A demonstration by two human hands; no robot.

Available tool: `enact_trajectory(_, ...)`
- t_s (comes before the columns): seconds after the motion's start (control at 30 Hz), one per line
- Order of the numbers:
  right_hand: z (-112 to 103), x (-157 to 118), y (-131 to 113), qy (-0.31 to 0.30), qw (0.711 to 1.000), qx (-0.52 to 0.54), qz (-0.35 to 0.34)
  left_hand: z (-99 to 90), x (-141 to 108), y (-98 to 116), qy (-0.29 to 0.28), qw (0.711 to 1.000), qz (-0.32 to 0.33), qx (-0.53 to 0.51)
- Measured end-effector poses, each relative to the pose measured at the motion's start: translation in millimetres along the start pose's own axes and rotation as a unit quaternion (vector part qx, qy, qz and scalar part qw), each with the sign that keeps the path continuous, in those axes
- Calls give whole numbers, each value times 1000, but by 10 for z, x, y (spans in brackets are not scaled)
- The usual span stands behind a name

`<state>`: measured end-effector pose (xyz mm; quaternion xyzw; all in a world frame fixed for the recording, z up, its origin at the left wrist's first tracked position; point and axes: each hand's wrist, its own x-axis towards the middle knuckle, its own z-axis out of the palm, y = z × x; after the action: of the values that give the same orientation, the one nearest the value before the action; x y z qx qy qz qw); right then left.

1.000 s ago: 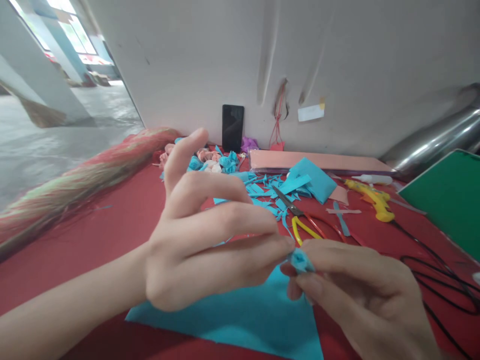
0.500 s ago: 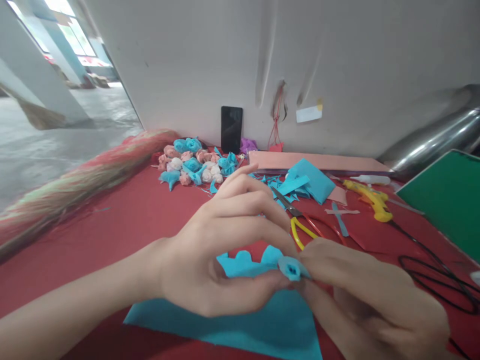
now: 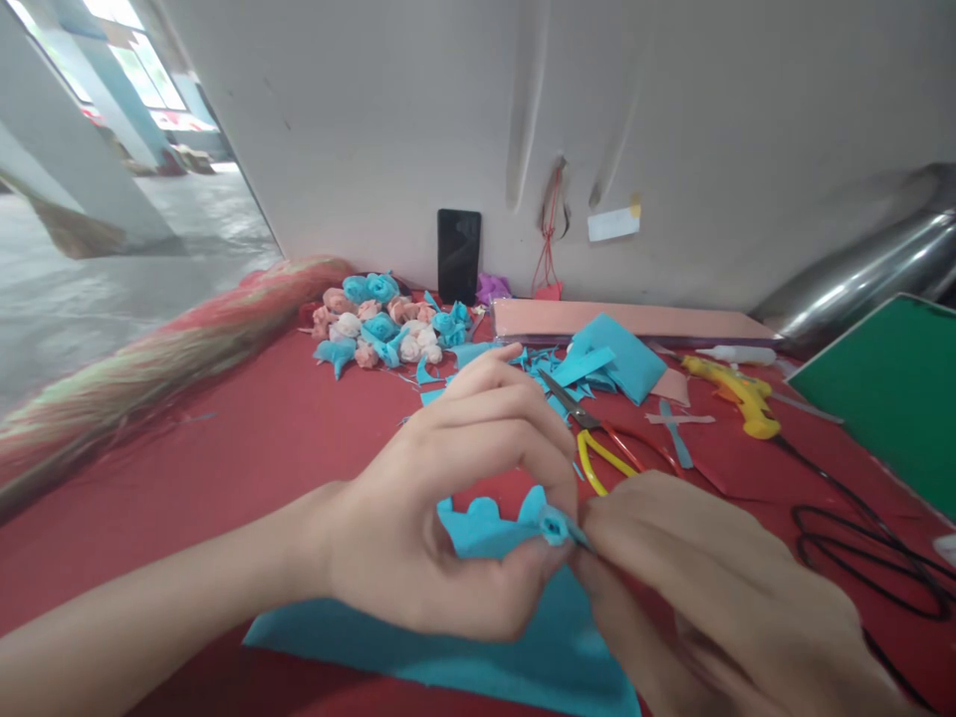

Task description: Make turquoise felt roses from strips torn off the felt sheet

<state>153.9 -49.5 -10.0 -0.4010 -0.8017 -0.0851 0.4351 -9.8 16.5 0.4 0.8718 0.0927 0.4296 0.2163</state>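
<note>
Between thumb and forefinger, my left hand (image 3: 455, 488) pinches a small rolled blue crepe paper flower (image 3: 554, 527), its spiral end facing me. My right hand (image 3: 709, 578) grips the same piece from the right side, fingertips closed on its edge. A scalloped strip of the blue paper (image 3: 484, 526) runs leftward behind my left thumb. Beneath both hands a flat blue sheet (image 3: 448, 652) lies on the red table. Just beyond my fingers rest scissors (image 3: 596, 438) with yellow and red handles, blades pointing away.
Finished paper flowers (image 3: 384, 324) are heaped at the back left, near an upright phone (image 3: 458, 254). Blue scraps and folded paper (image 3: 619, 358) lie behind the scissors. A yellow glue gun (image 3: 736, 393) trails a black cord at right, beside a green board (image 3: 888, 398).
Both hands have shifted slightly left with the rolled flower. The flower has turned a little and my left thumb is more bent. My right hand has tilted lower.
</note>
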Motion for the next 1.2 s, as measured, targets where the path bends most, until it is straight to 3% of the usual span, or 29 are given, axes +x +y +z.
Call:
enact_trajectory(0.07, 5, 17, 15, 7, 1000, -11, -17, 9, -4, -9, 0, 1000, -3, 2)
enact_trajectory(0.23, 53, 34, 36, 98, 991, -58, -75, 13, -5, -34, -7, 1000, -8, 16)
enact_trajectory(0.33, 68, 31, 32, 83, 989, -103, -73, 7, -16, -38, -12, 1000, -5, 18)
enact_trajectory(0.47, 83, 24, 41, 139, 979, -104, -110, 12, -29, -42, -14, 1000, -5, 24)
enact_trajectory(0.5, 89, 22, 45, 85, 985, -118, -93, 15, -28, -42, -13, 1000, -3, 28)
enact_trajectory(0.63, 91, 16, 51, 100, 983, -105, -109, 20, -15, -41, -13, 999, 0, 30)
enact_trajectory(0.83, 50, 10, 37, 16, 1000, 2, 11, 15, -8, -23, -4, 1000, -14, 24)
enact_trajectory(0.9, 67, -8, 35, 25, 998, 27, 53, 18, -6, -22, -7, 999, -20, 30)
enact_trajectory(1.07, 114, -46, 41, 59, 993, 62, 80, 43, 5, -36, -1, 1000, -14, 15)
enact_trajectory(1.2, 65, -41, 49, 27, 992, 74, 94, 55, 6, -23, 3, 999, -31, 16)
